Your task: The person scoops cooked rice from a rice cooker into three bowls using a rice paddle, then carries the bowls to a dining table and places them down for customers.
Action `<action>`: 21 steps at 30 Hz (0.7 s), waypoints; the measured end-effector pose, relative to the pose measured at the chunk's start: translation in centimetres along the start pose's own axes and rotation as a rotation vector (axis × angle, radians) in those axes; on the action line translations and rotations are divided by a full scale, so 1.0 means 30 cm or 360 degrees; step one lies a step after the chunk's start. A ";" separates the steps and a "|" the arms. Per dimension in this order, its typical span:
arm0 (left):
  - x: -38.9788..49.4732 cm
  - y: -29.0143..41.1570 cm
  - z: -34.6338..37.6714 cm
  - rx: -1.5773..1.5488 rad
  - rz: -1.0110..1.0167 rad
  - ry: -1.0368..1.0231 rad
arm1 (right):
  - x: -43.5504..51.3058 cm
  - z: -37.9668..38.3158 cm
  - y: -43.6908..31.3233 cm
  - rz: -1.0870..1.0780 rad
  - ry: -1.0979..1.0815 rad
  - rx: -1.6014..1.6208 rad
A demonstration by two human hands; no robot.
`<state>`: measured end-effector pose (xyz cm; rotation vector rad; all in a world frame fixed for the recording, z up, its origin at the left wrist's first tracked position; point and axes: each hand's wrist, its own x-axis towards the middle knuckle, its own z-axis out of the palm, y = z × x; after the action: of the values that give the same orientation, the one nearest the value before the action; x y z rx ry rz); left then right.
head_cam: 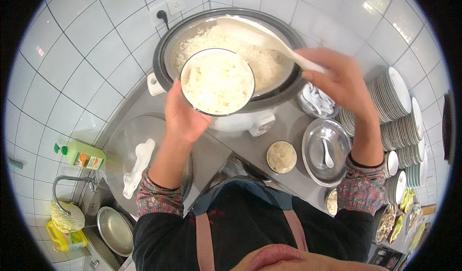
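My left hand [186, 110] holds a dark-rimmed bowl [217, 81] heaped with cooked rice, tilted over the near side of a large rice cooker [303, 42]. In my right hand [334, 74] is the handle of a white rice paddle [278, 40], blurred at its blade. The blade end reaches over the cooker's far side. White rice [202, 42] lies in the pot, banked higher on the left; the bowl hides part of it. A second bowl of rice [281, 157] stands on the counter in front of the cooker.
Stacked plates [391, 98] line the right wall beside a container of white spoons [317, 99]. An oval metal dish [310, 155] holds one spoon. Another rice bowl [332, 202] is partly behind my right sleeve. Left are a round metal lid [119, 144], a green bottle [85, 155] and a sink [92, 195].
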<state>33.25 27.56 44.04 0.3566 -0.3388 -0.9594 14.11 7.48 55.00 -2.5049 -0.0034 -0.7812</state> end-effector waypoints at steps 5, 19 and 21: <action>-0.060 -0.218 0.028 -0.0173 -0.0140 -0.0138 | -0.260 -0.067 -0.020 -0.0051 0.0038 -0.0074; -0.258 -0.735 0.021 -0.0332 -0.0519 -0.0118 | -0.833 -0.255 -0.093 0.0409 0.0042 -0.0183; -0.296 -0.771 0.005 -0.0334 -0.0495 -0.0029 | -0.865 -0.253 -0.069 0.0428 0.0052 -0.0119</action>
<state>11.61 22.86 32.95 0.2115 -0.1988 -1.2919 -11.89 9.46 47.51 -2.4920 0.3725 -0.7207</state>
